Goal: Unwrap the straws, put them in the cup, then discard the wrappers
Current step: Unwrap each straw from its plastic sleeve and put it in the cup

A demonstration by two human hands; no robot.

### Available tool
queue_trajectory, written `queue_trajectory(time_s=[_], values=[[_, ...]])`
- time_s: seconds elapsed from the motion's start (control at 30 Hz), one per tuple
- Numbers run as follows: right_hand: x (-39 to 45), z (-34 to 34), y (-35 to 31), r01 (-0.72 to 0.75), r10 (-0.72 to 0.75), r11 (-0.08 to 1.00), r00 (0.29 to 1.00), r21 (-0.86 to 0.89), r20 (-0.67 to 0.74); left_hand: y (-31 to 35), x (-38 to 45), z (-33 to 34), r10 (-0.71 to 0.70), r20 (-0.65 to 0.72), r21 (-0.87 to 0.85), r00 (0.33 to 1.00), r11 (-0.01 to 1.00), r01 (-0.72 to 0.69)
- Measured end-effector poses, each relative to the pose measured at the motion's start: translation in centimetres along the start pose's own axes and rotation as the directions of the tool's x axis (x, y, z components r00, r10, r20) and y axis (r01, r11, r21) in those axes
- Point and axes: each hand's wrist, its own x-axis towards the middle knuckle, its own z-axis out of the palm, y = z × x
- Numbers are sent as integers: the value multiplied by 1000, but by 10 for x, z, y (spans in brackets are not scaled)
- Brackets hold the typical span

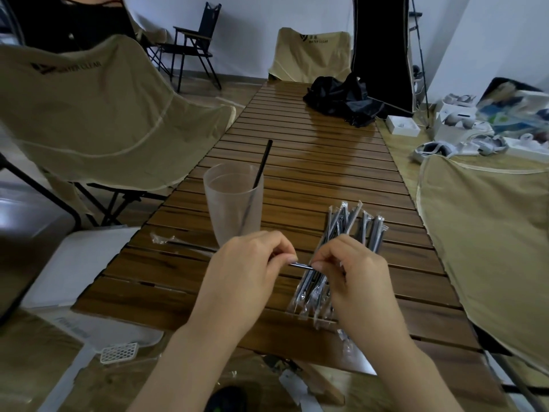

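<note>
Looks like an indoor room set up with camping gear, perhaps a studio or showroom corner. Slatted wooden roll-up tabletop (312, 162) in the middle, ringed by tan folding camp chairs (98, 114) printed with a brand logo, plus a black folding chair (196, 40) against a plain white wall (252, 25). Wood-pattern floor (234, 90). Off to the right, white headsets (430, 148) and opened white boxes (402, 124) scattered on the floor beside a tall black panel (383, 49).
</note>
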Motion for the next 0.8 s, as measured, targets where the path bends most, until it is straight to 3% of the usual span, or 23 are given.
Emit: queue_trajectory(time_s=[0.13, 0.33, 0.47, 0.57, 0.7, 0.8], values=[[-2, 6, -7, -11, 11, 1000, 1000, -6, 16, -5, -2, -5, 49, 24, -14, 999, 999, -48], [-3, 9, -18, -178, 169, 980, 981, 90, 99, -18, -3, -17, 135, 93, -78, 986, 989, -128], [-3, 10, -22, -361, 305, 906, 919, 220, 251, -28, -3, -20, 187, 122, -39, 975, 982, -183], [-3, 13, -25, -458, 361, 833, 875, 311, 323, -31, -3, -22, 144, 121, -23, 982, 990, -142], [-3, 25, -36, -264, 243, 951, 960, 159, 142, -34, -6, -21, -42, 114, -46, 993, 998, 47], [-1, 35, -39, -174, 170, 980, 984, 101, 44, -35, -6, -21, -141, 107, -64, 984, 987, 148]])
